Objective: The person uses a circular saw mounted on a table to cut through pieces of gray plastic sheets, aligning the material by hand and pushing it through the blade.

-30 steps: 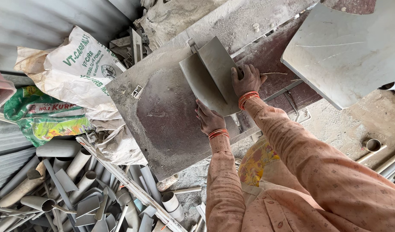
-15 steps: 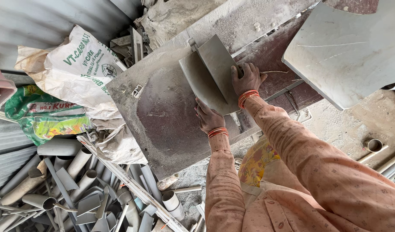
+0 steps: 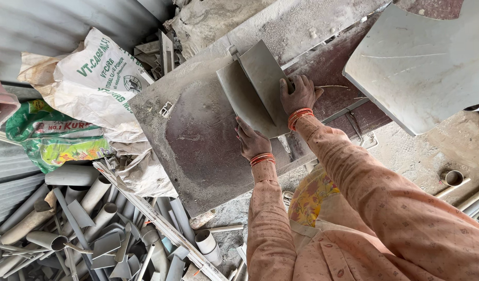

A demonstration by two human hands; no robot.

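On dusty table (image 3: 198, 151) — grey sheet (image 3: 252, 91).

Dusty grey worktop (image 3: 198, 151), corrugated metal wall (image 3: 41, 26) at left, white and green sacks (image 3: 88, 88) leaning against it, heap of grey pipe offcuts (image 3: 83, 229) below, gritty concrete floor (image 3: 406, 156), flat daylight

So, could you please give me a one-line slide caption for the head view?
Both hands, left hand and right hand, press a bent grey sheet on a dusty workbench beside scrap pipes.
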